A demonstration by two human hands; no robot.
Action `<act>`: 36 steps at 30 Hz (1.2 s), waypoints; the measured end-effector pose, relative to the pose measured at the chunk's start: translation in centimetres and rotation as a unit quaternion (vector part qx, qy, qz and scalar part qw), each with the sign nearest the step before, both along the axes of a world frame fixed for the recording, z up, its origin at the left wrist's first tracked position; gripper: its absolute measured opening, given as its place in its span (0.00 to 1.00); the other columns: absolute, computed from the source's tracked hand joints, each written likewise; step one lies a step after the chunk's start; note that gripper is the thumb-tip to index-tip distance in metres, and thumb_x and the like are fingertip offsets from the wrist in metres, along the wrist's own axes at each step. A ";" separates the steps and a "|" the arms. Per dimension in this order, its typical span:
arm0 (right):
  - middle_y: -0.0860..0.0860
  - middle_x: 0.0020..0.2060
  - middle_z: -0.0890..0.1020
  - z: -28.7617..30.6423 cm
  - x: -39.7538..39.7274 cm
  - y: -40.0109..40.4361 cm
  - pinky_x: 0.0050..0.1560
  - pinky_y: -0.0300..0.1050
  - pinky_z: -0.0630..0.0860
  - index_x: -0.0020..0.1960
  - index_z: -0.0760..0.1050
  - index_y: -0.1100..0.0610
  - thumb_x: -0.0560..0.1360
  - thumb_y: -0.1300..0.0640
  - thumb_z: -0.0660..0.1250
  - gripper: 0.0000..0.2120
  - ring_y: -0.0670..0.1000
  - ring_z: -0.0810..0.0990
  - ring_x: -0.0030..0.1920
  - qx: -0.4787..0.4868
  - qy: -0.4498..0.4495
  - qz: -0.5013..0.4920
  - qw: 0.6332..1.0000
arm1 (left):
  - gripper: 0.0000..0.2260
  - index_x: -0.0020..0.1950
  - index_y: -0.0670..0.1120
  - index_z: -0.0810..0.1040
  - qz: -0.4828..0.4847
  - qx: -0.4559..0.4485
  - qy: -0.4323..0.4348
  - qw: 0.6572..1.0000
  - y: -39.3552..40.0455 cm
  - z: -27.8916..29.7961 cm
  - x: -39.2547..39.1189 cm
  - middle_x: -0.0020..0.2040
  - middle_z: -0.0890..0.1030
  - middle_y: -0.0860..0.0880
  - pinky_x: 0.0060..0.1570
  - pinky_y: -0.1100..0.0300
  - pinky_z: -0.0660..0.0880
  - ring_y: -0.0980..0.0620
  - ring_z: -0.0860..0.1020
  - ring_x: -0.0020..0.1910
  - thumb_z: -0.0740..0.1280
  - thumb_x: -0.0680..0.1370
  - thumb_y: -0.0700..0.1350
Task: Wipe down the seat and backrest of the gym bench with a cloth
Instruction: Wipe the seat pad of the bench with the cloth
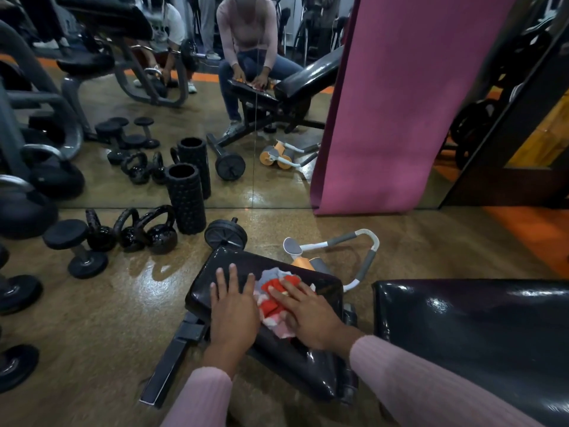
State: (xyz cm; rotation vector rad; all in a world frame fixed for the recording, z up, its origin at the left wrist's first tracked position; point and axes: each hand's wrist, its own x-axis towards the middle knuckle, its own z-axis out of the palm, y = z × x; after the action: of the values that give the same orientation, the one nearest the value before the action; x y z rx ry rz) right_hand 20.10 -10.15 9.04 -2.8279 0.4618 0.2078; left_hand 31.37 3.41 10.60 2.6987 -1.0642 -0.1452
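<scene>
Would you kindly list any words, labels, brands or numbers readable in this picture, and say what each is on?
None can be read.
Round black weight plate: raised markings on its face, too blurred to read.
White T-shirt reflected in the wall mirror: a dark graphic, no legible text.
Red and white cloth: no lettering visible.

Readable text: none can be made out.
Dumbbells (75, 248) and kettlebells (160, 232): any markings too small or dark to read.
Mirrored shirt (164, 27): a pale graphic, no legible words.
</scene>
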 end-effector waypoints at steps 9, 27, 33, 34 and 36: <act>0.53 0.78 0.48 -0.2 2.5 1.7 0.76 0.56 0.48 0.78 0.45 0.49 0.72 0.41 0.43 0.35 0.53 0.43 0.78 0.025 -0.045 -0.004 0.999 | 0.27 0.77 0.51 0.50 -0.018 -0.024 -0.024 0.999 0.8 0.0 0.7 0.78 0.43 0.42 0.74 0.48 0.42 0.40 0.40 0.76 0.55 0.80 0.42; 0.53 0.78 0.48 0.1 0.6 -1.0 0.76 0.50 0.40 0.78 0.47 0.50 0.73 0.41 0.42 0.34 0.53 0.42 0.77 0.051 -0.040 -0.013 0.998 | 0.20 0.70 0.50 0.69 -0.034 -0.044 -0.092 0.994 1.8 -2.8 1.7 0.74 0.65 0.41 0.70 0.49 0.54 0.39 0.61 0.73 0.55 0.78 0.49; 0.58 0.77 0.54 0.7 6.2 -2.0 0.76 0.51 0.44 0.77 0.51 0.60 0.76 0.42 0.51 0.35 0.60 0.50 0.77 0.003 0.039 -0.044 0.998 | 0.24 0.70 0.50 0.70 -0.035 -0.032 -0.071 0.996 1.7 -2.9 1.7 0.74 0.65 0.41 0.68 0.48 0.50 0.38 0.59 0.73 0.49 0.77 0.51; 0.58 0.77 0.53 0.8 6.0 -1.2 0.76 0.51 0.42 0.77 0.51 0.60 0.78 0.45 0.53 0.33 0.60 0.49 0.77 0.006 0.024 -0.025 0.999 | 0.24 0.70 0.50 0.69 -0.030 -0.032 -0.072 0.996 1.5 -2.8 1.5 0.74 0.64 0.41 0.69 0.48 0.49 0.38 0.58 0.74 0.48 0.77 0.51; 0.56 0.78 0.50 1.3 4.2 0.2 0.75 0.49 0.40 0.78 0.49 0.56 0.79 0.47 0.53 0.31 0.57 0.46 0.77 0.033 -0.037 -0.001 0.999 | 0.24 0.71 0.50 0.68 -0.025 -0.029 -0.081 0.996 1.3 -2.9 1.5 0.75 0.62 0.41 0.69 0.47 0.47 0.38 0.56 0.74 0.49 0.77 0.52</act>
State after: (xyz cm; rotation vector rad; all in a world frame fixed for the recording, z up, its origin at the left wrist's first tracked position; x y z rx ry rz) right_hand 24.33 -9.95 10.33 -2.7597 0.4341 0.1138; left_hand 32.83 4.75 7.67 2.6709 -1.1619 0.0964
